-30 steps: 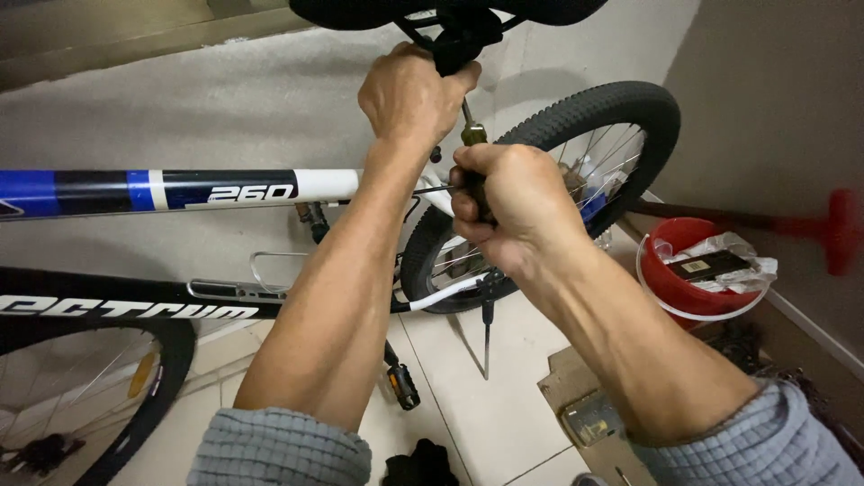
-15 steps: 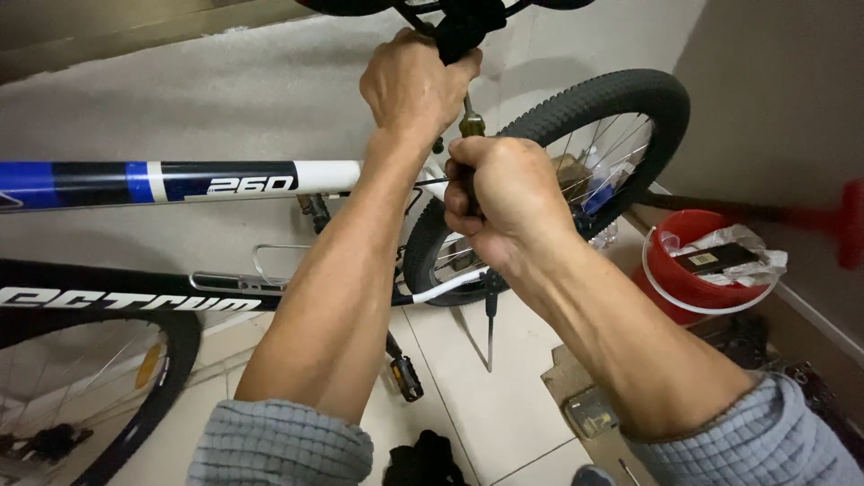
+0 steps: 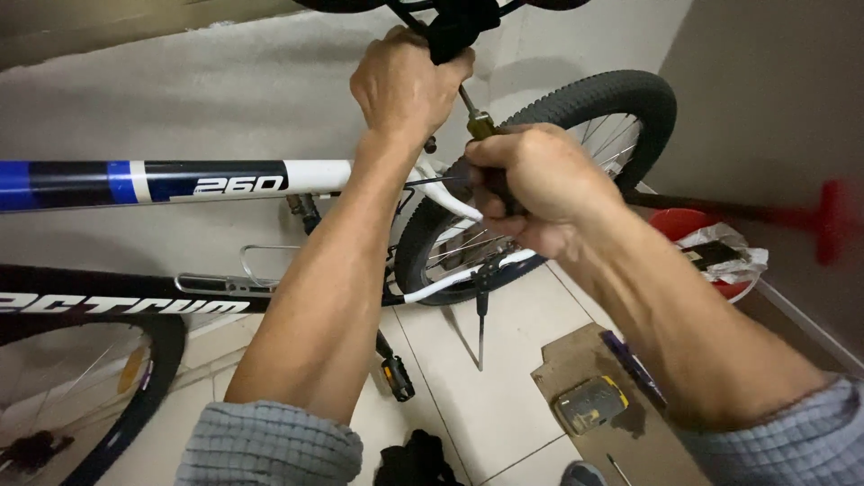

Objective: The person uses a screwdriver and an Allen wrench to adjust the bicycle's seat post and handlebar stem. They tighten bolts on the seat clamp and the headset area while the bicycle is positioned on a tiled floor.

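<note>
Your left hand (image 3: pixel 405 81) is clenched around the black seat clamp (image 3: pixel 454 31) directly under the saddle (image 3: pixel 360 4), at the very top of the view. That grip appears to brace the saddle so it does not turn under the tool.

Your right hand (image 3: pixel 540 184) is closed around the handle of a screwdriver (image 3: pixel 477 117), just below and to the right of your left hand. Its metal shaft rises at a slant from your fist into the clamp, so the tip sits at the fastener (the tip itself is hidden behind your left hand). The two hands are near each other but apart.

The bicycle frame (image 3: pixel 234 180), white, black and blue, runs off to the left of your left forearm, level with your right fist. The rear wheel (image 3: pixel 621 99) stands behind your right hand. A wire bottle cage (image 3: pixel 243 270) hangs on the lower tube, left of your left forearm, and a pedal (image 3: pixel 396 378) hangs below your left elbow. The kickstand (image 3: pixel 481 315) drops beneath your right hand to the tiled floor (image 3: pixel 486 414).

Under your right forearm, a piece of cardboard (image 3: pixel 585 360) lies on the floor and carries a yellow-and-grey bit case (image 3: pixel 589 405), kept within reach. To the right of that arm, a red bucket (image 3: pixel 684 225) sits against the wall with a red-handled tool (image 3: pixel 810 216) across it.
</note>
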